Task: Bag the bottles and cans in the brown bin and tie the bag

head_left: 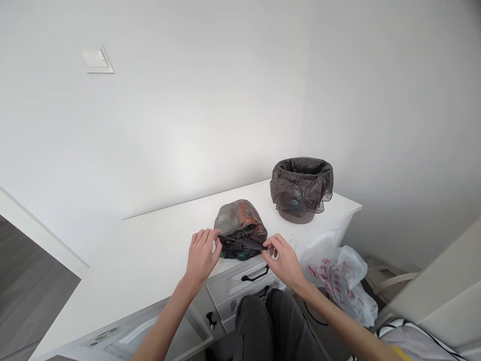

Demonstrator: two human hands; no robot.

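A filled black trash bag sits near the front edge of the white cabinet top, thin enough that orange, red and green things show through it. My left hand pinches the gathered plastic at its left side. On the opposite side, my right hand pinches another part of the same bag between thumb and fingers. The plastic is pulled taut between the two hands along the front. Behind and to the right stands a trash can lined with a black bag folded over its rim.
The white cabinet has drawers with black handles below its top, right above my knees. A white plastic bag with red print hangs or lies low at the right. Walls rise behind and to the right, with a light switch at upper left.
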